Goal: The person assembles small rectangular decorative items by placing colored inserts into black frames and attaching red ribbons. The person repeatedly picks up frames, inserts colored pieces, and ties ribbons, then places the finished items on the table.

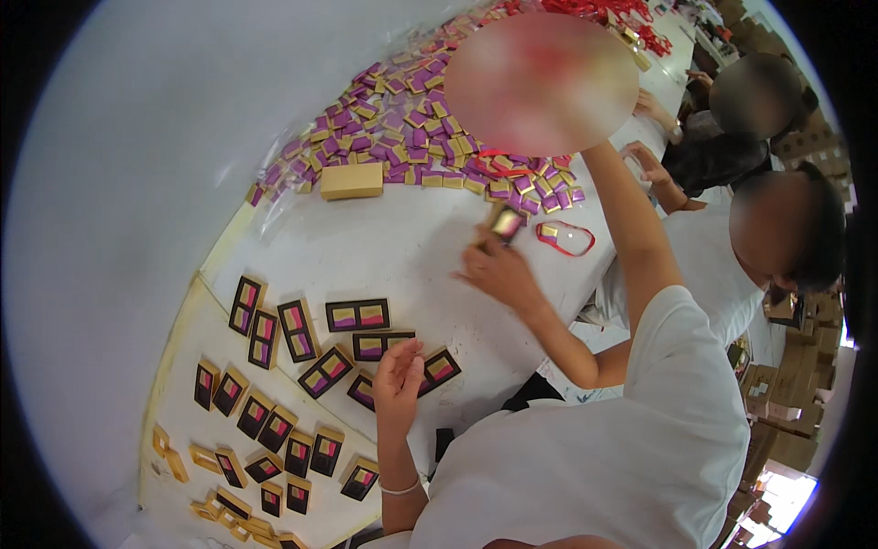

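Observation:
My left hand (400, 373), a thin band round its wrist, is raised over several black-fronted gold boxes with purple, gold and pink windows, such as one box (358, 315). Its fingers are loosely curled and apart, and I see nothing in them. Just beside it lies another such box (440, 371). My right forearm (631, 220) stretches far over the table towards a heap of small gold-and-purple pieces (366, 128). A blurred patch covers my right hand and whatever it touches. Between my arms, a co-worker's hand (501, 274), smeared by motion, holds a small dark-edged box (506, 222).
A plain gold box (352, 181) lies before the heap. Near the right table edge is a red ribbon loop (567, 239); more red ribbons (654, 38) lie at the far end. Smaller boxes (297, 453) and gold frames (206, 457) fill the near left. Co-workers sit right; cartons (796, 384) stand behind.

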`<state>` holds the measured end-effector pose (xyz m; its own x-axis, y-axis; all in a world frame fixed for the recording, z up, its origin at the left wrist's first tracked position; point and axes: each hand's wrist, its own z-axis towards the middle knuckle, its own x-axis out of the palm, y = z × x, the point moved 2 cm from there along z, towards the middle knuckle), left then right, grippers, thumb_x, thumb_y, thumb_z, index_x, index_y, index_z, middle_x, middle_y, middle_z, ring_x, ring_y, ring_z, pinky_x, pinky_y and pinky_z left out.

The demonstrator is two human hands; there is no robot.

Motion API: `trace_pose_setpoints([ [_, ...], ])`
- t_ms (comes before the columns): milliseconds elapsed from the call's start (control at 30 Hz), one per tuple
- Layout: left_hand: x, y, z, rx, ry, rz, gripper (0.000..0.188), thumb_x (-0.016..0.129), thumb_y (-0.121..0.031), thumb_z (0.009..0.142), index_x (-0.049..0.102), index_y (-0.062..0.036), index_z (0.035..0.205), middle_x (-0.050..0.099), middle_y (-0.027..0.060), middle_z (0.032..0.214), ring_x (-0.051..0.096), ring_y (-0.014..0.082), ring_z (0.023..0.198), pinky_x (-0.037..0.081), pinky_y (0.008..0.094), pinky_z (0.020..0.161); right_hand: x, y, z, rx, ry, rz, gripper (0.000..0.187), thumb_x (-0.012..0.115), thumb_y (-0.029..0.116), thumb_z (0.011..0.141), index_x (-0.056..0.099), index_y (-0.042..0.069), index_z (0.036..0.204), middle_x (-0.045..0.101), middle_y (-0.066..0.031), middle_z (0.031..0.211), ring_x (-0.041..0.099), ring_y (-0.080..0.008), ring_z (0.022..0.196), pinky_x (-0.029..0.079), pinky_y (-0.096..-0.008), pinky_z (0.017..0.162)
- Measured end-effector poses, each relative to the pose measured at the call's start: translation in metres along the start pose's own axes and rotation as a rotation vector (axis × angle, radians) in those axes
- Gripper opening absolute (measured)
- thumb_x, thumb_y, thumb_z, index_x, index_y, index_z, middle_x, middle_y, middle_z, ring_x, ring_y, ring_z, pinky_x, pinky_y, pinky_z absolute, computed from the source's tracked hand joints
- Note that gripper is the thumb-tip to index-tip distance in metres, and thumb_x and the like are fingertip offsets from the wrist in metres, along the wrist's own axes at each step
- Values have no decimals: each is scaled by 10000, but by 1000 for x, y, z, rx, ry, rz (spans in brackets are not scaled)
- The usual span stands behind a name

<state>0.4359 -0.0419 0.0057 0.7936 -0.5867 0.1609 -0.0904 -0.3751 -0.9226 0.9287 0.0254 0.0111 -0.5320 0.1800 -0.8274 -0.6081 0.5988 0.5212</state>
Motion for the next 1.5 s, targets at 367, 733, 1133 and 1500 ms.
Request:
trace_pose_setpoints([
  [367,78,-18,150,-356,473,-478,466,381,-320,914,323,-38,1281,437,178,1217,433,298,1123,369,437,931,19,-264,49,539,-139,-199,825,490,655,713,452,-12,1196,537,-257,1090,480,-385,1060,383,-461,897],
  [733,278,12,388,-573,321,-819,593,479,-420,848,306,-45,1273,254,148,1356,295,297,1231,199,505,1016,64,-182,103,365,-267,-346,729,452,691,714,390,244,1287,297,-265,1298,252,-429,1227,320,-501,947],
  [1133,300,44,421,-529,163,-890,415,342,-442,899,490,-105,1089,513,80,1120,498,230,1034,384,451,888,101,-106,74,246,-570,88,397,520,412,735,627,57,876,545,-171,961,553,-336,854,445,-415,739],
  [1500,253,39,370,-516,155,-790,375,391,-462,897,550,-123,923,577,43,835,555,184,747,473,350,682,124,-51,-10,-114,-796,251,194,607,190,770,594,24,871,569,-126,682,478,-264,675,371,-374,614],
])
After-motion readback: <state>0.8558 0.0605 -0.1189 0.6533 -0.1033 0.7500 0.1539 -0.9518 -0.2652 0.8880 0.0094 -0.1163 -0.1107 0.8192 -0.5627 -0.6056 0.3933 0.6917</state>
